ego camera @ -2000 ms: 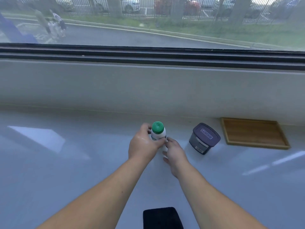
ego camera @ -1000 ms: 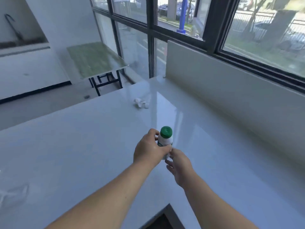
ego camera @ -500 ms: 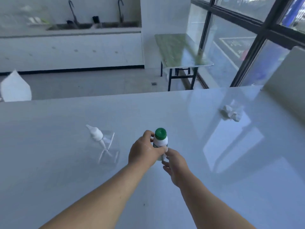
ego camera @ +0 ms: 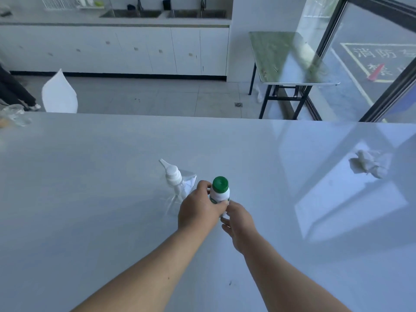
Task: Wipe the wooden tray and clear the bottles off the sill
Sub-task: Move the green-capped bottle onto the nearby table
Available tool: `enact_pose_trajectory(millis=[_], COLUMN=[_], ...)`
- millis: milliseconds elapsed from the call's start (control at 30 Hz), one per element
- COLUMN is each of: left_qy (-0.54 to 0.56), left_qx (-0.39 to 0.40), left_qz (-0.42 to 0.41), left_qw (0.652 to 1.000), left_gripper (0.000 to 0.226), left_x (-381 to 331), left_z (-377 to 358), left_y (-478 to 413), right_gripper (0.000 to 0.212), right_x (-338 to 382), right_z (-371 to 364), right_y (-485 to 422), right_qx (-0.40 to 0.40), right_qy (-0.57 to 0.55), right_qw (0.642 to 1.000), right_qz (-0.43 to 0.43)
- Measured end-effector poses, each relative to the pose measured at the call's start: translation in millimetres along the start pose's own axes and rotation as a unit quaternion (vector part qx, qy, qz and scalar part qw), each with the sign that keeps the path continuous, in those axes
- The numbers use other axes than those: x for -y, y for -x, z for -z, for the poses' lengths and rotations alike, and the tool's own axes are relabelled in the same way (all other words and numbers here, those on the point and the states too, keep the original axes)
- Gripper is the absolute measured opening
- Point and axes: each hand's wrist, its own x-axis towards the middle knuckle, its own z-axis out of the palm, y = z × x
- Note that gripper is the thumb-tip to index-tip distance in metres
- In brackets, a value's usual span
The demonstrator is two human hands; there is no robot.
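A small white bottle with a green cap (ego camera: 219,191) stands upright in both my hands over the white countertop (ego camera: 90,188). My left hand (ego camera: 199,208) wraps its side from the left. My right hand (ego camera: 238,224) grips its lower part from the right, and the base is hidden by my fingers. Just left of my hands stands a clear pump bottle with a white pump head (ego camera: 174,183). The wooden tray and the sill are out of view.
A crumpled white tissue (ego camera: 369,165) lies at the right of the countertop. Clear plastic wrap (ego camera: 13,115) sits at the far left edge. Beyond the counter are a white chair (ego camera: 59,94), a folding table (ego camera: 290,59) and cabinets with sinks (ego camera: 162,13).
My view has swung left from the window sill, tray and grey tub to the open room. Both hands kept hold of the green-capped bottle, which now sits close beside the clear pump bottle.
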Motion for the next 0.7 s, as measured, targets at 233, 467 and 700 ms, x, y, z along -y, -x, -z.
enact_pose_trajectory(millis=[233,467,700], left_qy=[-0.018,-0.042,-0.058], left_qx=[0.021,0.005,0.065], left_qz=[-0.003,0.028,0.101], left_qw=[1.0,0.999,0.991], left_gripper=[0.049,0.08,0.037], left_x=[3.4,5.4,13.1], left_z=[-15.7,-27.8,-46.1], left_y=[-3.2,1.1,40.0], right_gripper=[0.029,0.043,0.043], right_x=[-4.4,-4.5,-10.9], right_z=[8.5,11.7,51.0], right_y=[-14.1,-12.8,17.0], right_qx=[-0.015,-0.009,-0.043], right_qy=[0.044,0.031,0.099], right_qw=[0.999,0.999,0.993], right_qz=[0.002,0.005,0.053])
